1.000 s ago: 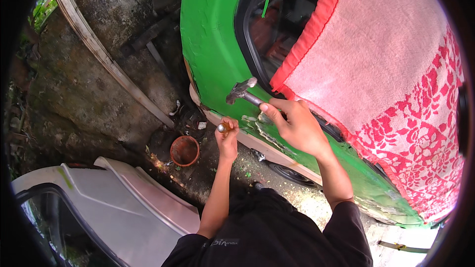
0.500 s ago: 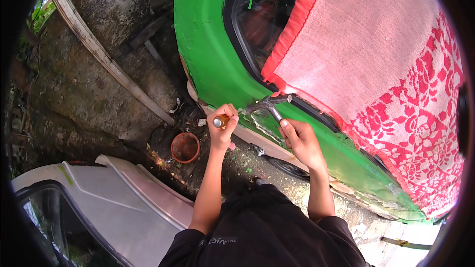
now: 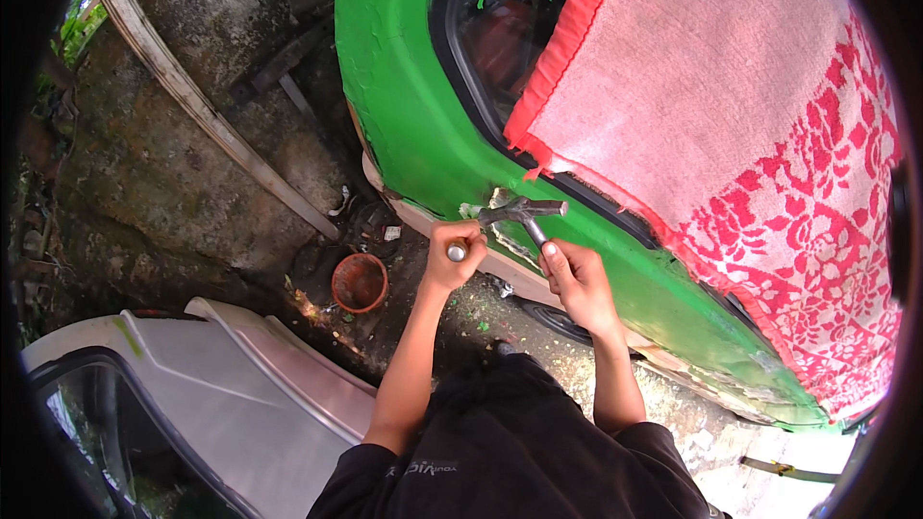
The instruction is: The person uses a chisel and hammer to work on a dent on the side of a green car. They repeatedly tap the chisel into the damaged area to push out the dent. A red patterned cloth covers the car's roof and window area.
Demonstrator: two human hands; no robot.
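Note:
My left hand (image 3: 450,274) is closed around a chisel (image 3: 457,252) with a metal-capped handle; its cap faces up at me and its blade is hidden behind my fingers. My right hand (image 3: 581,290), closed, grips a hammer (image 3: 525,212) by its metal shaft. The hammer's head is beside my left hand, over the side of a green car (image 3: 409,125). Around the hammer head the green coat is chipped, leaving a pale, ragged patch (image 3: 510,238) on the panel.
A pink and red patterned towel (image 3: 692,86) covers part of the green car. At lower left stands a silver car (image 3: 192,365). A clay pot (image 3: 361,284) sits on the ground between them. A long pale strip (image 3: 207,115) leans at the left.
My left hand has moved right with the chisel, whose cap now points more directly up. The hammer head has shifted slightly down, showing more of the chipped patch above it.

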